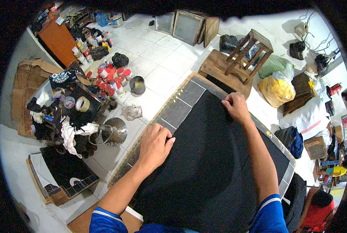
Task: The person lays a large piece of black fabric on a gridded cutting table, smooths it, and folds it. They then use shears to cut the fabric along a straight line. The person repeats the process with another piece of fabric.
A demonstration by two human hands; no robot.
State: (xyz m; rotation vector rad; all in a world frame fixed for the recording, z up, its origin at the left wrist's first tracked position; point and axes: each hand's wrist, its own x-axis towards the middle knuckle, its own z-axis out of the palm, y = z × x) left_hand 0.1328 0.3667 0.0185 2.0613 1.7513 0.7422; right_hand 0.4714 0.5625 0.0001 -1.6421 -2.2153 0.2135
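Note:
A large sheet of black cloth is spread over a dark board marked with white lines. My left hand is closed at the cloth's left edge, thumb and forefinger pinching it. At the far right corner my right hand pinches the same cloth between thumb and fingers. The near part of the cloth reaches down to my body. Small yellow bits stick to the board's far left margin.
Beyond the board stand a wooden stool and a yellow bag. Red-lidded jars, a dark bucket and a metal pot are on the left floor. A cluttered table holds a tape roll. Another board lies lower left.

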